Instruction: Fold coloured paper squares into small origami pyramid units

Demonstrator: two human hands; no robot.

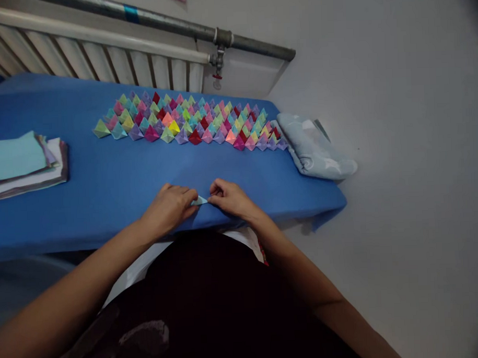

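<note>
Both hands pinch one small pale-blue paper (199,200) near the front edge of the blue-covered surface (117,188), the left hand (170,203) at one end and the right hand (228,196) at the other. Beyond them, colourful folded papers (194,137) stand in rows, with a folded cloth (320,150) at their right end.

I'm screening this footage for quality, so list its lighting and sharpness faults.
Head view: dim light, no strong glare, with the right-hand corners falling dark; head view: the shirt is so dark that most of its detail is lost; head view: the small paper looks soft, its creases too faint to read.
</note>
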